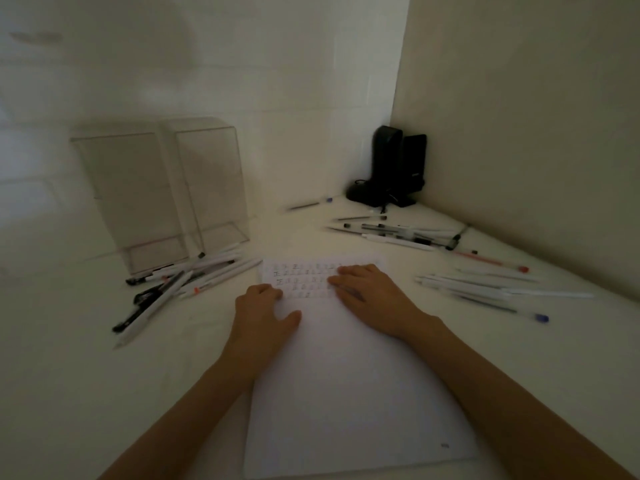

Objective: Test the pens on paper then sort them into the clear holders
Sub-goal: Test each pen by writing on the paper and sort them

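Both hands hold nothing. The left hand (pixel 265 311) rests with relaxed fingers on the left edge of the paper (pixel 349 393). The right hand (pixel 372 294) lies flat on the far part of the sheet, fingers straight.

The white desk (pixel 86 393) carries everything. The paper is the largest thing on it and lies at the near middle, mostly blank. It is thin and light, and I think it will slide easily, so a palm pressing on it helps during writing. Two clear holders (pixel 166 188) stand upright side by side at the far left, and they seem to have nothing inside. Black speakers (pixel 394 168) stand in the far right corner.

Pens lie in three lots: the left heap (pixel 183 282), crossed, just in front of the holders; the far group (pixel 391 233) toward the far right corner; and the right row (pixel 485 285) near the right edge. They look light, stiff and smooth, and they can roll. I would take one from the top of a lot, pinching the middle of the barrel, so that the others are not disturbed.

Smallest are the test marks (pixel 301 278), in short rows at the far edge of the paper, between the two hands.
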`<control>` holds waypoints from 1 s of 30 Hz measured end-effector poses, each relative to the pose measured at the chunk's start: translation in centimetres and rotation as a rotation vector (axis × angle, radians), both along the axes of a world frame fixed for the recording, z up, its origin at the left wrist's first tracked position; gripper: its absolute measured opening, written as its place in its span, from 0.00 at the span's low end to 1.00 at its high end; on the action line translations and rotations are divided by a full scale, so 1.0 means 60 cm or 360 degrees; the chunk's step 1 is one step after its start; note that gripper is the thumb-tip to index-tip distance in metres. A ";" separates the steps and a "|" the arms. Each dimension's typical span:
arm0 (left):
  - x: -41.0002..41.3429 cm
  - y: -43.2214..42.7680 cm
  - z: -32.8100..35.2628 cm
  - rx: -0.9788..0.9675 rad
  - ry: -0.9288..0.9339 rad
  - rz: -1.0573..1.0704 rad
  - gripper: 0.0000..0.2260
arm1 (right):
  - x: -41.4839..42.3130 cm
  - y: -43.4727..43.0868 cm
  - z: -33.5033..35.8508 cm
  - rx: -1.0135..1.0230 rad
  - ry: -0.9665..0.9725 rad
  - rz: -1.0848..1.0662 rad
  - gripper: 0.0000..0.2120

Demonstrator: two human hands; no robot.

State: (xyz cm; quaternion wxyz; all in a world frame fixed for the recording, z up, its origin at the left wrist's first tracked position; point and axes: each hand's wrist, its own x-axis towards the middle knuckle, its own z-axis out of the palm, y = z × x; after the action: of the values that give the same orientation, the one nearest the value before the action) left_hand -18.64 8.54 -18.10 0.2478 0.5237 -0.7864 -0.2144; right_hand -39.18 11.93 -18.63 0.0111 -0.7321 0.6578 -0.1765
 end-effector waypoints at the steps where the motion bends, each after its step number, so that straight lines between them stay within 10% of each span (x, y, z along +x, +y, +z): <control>1: -0.004 0.005 -0.003 0.0001 0.0009 -0.0028 0.22 | -0.007 0.010 -0.001 -0.0002 0.0009 -0.0009 0.17; 17: -0.074 0.030 -0.005 -0.0336 -0.0122 -0.0727 0.23 | -0.140 0.158 0.017 -0.0228 -0.0017 -0.1047 0.08; 24: -0.068 0.018 -0.009 -0.0306 -0.0113 -0.0773 0.31 | -0.159 0.159 0.008 -0.0221 -0.0011 -0.0952 0.08; 30: -0.046 -0.001 0.027 -0.0278 0.0224 -0.0686 0.17 | -0.076 0.134 0.068 -0.0453 -0.0105 -0.0482 0.10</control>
State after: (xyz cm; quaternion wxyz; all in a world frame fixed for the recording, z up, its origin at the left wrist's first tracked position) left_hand -21.38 8.47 -16.49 0.2948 0.3041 -0.8763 -0.2296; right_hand -43.73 19.97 -14.54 -0.0975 -0.6129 0.7281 -0.2912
